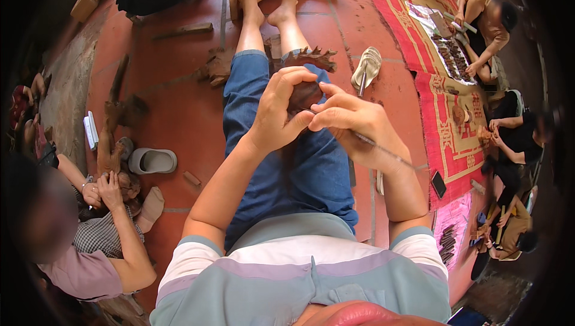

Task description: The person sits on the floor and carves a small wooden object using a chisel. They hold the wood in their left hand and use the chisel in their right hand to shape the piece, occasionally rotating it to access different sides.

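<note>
Above my lap, my left hand curls around a dark brown piece of carved wood, thumb and fingers on its sides. My right hand meets it from the other side, pinching a thin metal carving tool. The tool's shaft runs back under the palm toward my right wrist, and its tip lies close to the wood by my left thumb. Fingers of both hands hide much of the wood. Just beyond, a jagged brown wood carving rests by my legs.
A beige slipper lies on the tiles, right of my legs. A grey clog and a wooden stick lie left. Co-workers sit on both sides. The red mat at right holds a black phone and small dark pieces.
</note>
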Available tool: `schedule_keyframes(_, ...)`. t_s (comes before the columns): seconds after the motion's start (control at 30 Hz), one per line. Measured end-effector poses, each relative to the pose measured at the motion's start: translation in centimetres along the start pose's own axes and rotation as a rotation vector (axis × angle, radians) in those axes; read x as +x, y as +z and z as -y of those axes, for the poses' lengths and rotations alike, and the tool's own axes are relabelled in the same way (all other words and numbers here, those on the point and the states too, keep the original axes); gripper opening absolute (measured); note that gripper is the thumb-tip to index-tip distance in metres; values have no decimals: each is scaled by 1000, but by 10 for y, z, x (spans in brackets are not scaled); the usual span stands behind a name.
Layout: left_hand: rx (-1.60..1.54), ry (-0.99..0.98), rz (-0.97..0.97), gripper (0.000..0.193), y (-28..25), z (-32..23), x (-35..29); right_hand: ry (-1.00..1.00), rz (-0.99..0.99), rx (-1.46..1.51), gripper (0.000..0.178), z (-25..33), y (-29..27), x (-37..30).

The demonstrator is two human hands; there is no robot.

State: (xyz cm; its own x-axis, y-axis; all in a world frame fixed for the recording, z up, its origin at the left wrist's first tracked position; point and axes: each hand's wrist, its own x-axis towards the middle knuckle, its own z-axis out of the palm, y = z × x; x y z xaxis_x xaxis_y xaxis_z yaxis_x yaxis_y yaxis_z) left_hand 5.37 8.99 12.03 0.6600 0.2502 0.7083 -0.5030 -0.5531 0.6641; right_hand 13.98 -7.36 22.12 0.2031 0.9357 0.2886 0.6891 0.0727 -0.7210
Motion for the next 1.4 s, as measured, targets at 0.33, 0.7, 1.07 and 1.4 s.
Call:
schedule_keyframes(0.33, -42, -277, -153, 46, 14, -13, 7, 19, 122, -53, 21, 6, -25, 28)
schedule_keyframes(0.7, -99, -258, -71, 37, 3, -11, 10, 18, 101, -21, 25, 11, -21, 27)
schedule_keyframes(1.07, -108, -285, -163, 32, 12, -16, 12, -2, 55, 18, 24, 2, -22, 22)
schedule_keyframes(1.4, -106, -500, -82, 34, 13, -19, 14, 13, -99, 184, 16, -22, -18, 10)
